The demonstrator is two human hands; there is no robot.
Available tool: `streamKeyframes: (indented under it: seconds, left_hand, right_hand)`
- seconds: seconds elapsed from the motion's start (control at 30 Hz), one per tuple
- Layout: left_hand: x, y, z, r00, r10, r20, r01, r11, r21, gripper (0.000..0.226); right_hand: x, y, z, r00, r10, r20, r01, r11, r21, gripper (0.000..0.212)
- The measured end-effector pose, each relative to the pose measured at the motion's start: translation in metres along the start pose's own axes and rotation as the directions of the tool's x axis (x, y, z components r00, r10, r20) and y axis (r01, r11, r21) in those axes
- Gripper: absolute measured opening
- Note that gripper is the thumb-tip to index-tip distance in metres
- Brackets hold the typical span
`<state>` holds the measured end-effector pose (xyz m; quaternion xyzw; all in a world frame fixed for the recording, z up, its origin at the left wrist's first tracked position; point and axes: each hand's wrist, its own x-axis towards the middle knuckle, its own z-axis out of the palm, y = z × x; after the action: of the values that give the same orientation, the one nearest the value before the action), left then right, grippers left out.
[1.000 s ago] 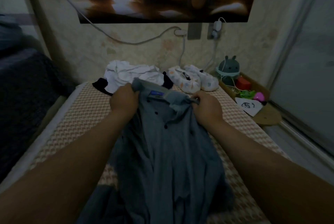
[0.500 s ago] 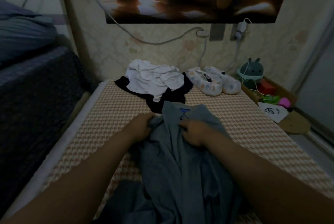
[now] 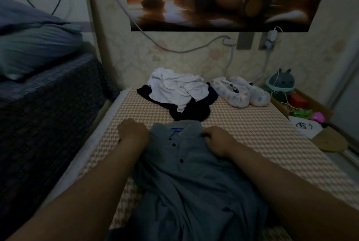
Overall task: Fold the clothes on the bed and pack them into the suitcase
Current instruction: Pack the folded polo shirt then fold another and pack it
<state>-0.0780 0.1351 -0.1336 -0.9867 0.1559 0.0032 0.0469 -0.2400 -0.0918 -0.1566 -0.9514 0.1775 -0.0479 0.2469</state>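
Observation:
A grey button-up polo shirt (image 3: 186, 178) lies front up on the patterned bed (image 3: 252, 134), its collar pointing away from me. My left hand (image 3: 133, 133) grips the shirt's left shoulder, fingers curled under. My right hand (image 3: 217, 140) holds the right shoulder beside the collar with its fingertips curled on the cloth. Behind the shirt, a crumpled white garment (image 3: 174, 87) lies on top of a black garment (image 3: 192, 112). No suitcase is in view.
A pair of pale spotted slippers (image 3: 240, 93) sits by the wall. At the right, a box (image 3: 314, 104) holds a bunny lamp (image 3: 284, 82) and small toys. A higher dark bed (image 3: 44, 108) with a pillow (image 3: 35, 46) stands at the left. Cables hang down the wall.
The shirt was held up in the air and has been lowered flat onto the bed. Both hands came down with it and spread out to its shoulders.

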Motion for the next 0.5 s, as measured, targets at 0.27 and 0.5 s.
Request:
streamKeyframes:
  seconds: [0.27, 0.5]
  left_hand:
    - [0.017, 0.059, 0.006, 0.964, 0.261, -0.052, -0.22, 0.892, 0.396, 0.043]
    - [0.039, 0.052, -0.004, 0.996, 0.084, -0.027, -0.088, 0.933, -0.349, 0.036]
  right_hand:
    - [0.031, 0.024, 0.005, 0.991, 0.046, -0.129, -0.074, 0.972, -0.224, 0.038]
    - [0.054, 0.028, -0.006, 0.904, -0.004, -0.427, -0.055, 0.991, -0.125, 0.024]
